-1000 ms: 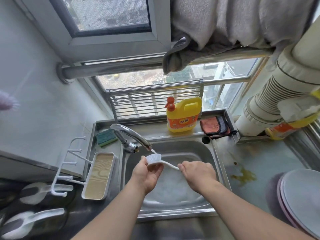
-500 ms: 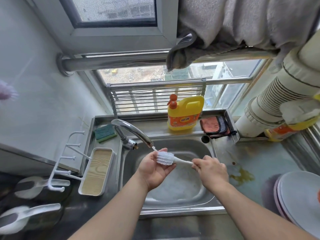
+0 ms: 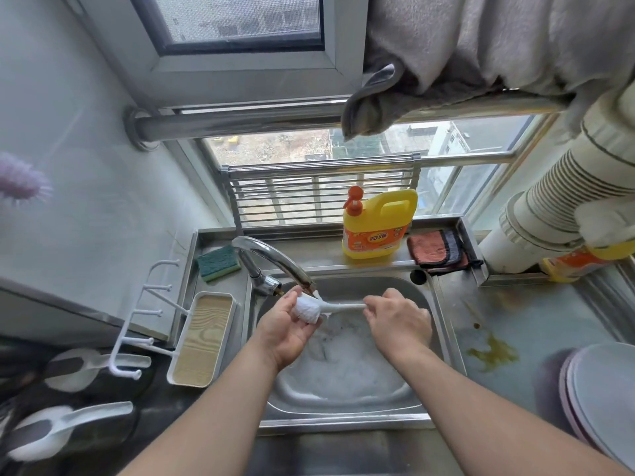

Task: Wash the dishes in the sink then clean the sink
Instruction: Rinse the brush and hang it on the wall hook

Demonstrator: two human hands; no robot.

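Brush (image 3: pixel 311 309) rinsing looks like the step in hand: the left hand (image 3: pixel 285 333) cups the white bristle head under the tap (image 3: pixel 275 261), fingers curled round it, while the right hand (image 3: pixel 398 322) pinches the end of the handle above the sink (image 3: pixel 436 324). Rolling the handle while squeezing the bristles should flush the suds out. Foam hides the basin floor, so any leftover dishes cannot be made out; the water stream is hard to see, and plates (image 3: pixel 604 403) at right are cut off
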